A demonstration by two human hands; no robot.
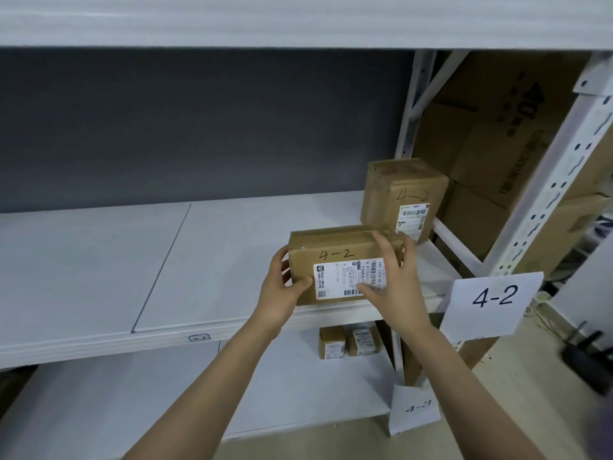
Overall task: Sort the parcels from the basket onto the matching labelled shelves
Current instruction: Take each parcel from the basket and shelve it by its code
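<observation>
One parcel (335, 257) marked 4-2, right at front edge of shelf (199, 260), near 4-2 sign (494, 300). Left hand (285, 288) grips its left end. Right hand (396, 287) wraps its right end and top. Danger: hands let go too soon, parcel tips off front edge. Push too hard, it bumps other box (403, 194) just behind.

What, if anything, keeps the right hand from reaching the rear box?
Likely yes: the rear box stands close behind the front box, its front and top uncovered. Only the front box, which the right hand grips, occupies that hand.
</observation>
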